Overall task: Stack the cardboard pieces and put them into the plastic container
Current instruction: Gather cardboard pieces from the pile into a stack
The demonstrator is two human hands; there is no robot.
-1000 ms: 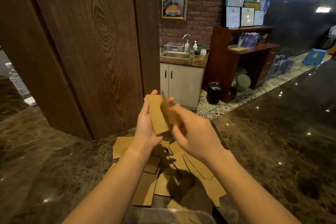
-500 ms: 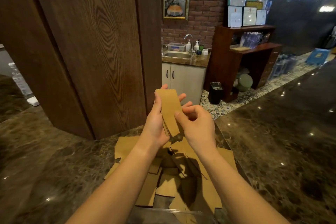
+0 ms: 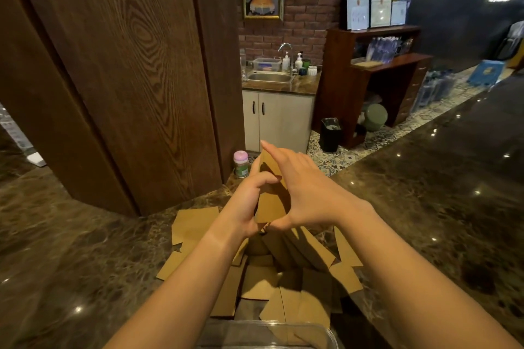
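Left hand [image 3: 246,207] grips one small stack of cardboard pieces [image 3: 270,201], held upright above the counter; the number of pieces in it cannot be told. Right hand [image 3: 304,193], fingers straight, presses the stack's right edge. Below, over a dozen loose cardboard pieces [image 3: 195,224] lie scattered on the marble counter [image 3: 425,221]. One plastic container [image 3: 269,334] sits nearest. One pink-lidded jar [image 3: 241,164] stands behind.

Matt brown cardboard pieces [image 3: 300,261]; glossy marble counter [image 3: 425,221]; clear plastic container [image 3: 269,334].
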